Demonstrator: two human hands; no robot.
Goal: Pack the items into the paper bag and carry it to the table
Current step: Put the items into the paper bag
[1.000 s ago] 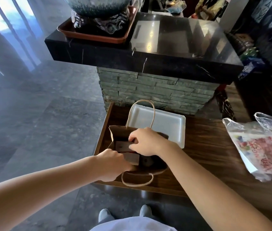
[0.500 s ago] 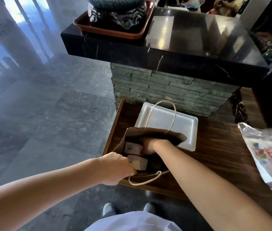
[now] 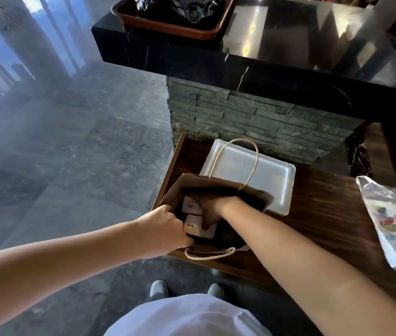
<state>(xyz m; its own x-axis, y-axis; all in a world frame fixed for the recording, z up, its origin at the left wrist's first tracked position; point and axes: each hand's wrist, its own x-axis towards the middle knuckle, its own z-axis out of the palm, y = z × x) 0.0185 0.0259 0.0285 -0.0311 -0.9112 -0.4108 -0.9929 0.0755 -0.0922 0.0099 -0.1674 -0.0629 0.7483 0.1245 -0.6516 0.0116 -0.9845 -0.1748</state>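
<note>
The dark wooden counter (image 3: 318,214) carries a brown paper bag (image 3: 180,187) at its left edge. A white foam tray (image 3: 272,173) lies flat just behind the bag. A clear plastic bag (image 3: 395,226) rests at the right.

White foam tray (image 3: 268,174) lies flat on dark wooden surface (image 3: 318,214), near stacked-stone pillar (image 3: 252,120). Black marble countertop (image 3: 289,44) overhangs pillar. Brown tray (image 3: 168,30) sits on countertop, holding dark ornate base. Printed plastic bag (image 3: 395,224) rests at right. Grey stone floor (image 3: 71,166) at left.
</note>
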